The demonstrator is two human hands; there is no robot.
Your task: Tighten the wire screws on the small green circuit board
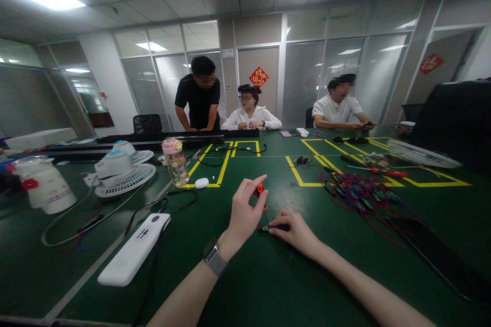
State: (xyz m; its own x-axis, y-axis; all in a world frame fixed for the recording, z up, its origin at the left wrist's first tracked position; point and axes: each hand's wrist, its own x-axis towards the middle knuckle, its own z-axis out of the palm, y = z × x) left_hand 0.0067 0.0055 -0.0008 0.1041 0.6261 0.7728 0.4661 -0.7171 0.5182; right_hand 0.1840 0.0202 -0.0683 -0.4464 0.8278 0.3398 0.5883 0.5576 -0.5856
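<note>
My left hand (pixel 245 209), with a watch on its wrist, is closed around the orange and black handle of a screwdriver (pixel 260 189). The screwdriver stands nearly upright, and its thin shaft runs down to a small green circuit board (pixel 264 228) on the table. At the board's right edge, my right hand (pixel 291 230) pinches it between thumb and fingers. A short red wire shows at the board's left side. Whether the screwdriver's tip sits in a screw is too small to tell.
Right of my hands lies a heap of wired circuit boards (pixel 360 191), with a red-handled screwdriver (pixel 383 171) behind it. A white power bank-like case (pixel 134 250), a pink-lided bottle (pixel 175 163) and white fans (pixel 123 176) stand left. Three people are across the green table (pixel 238 291).
</note>
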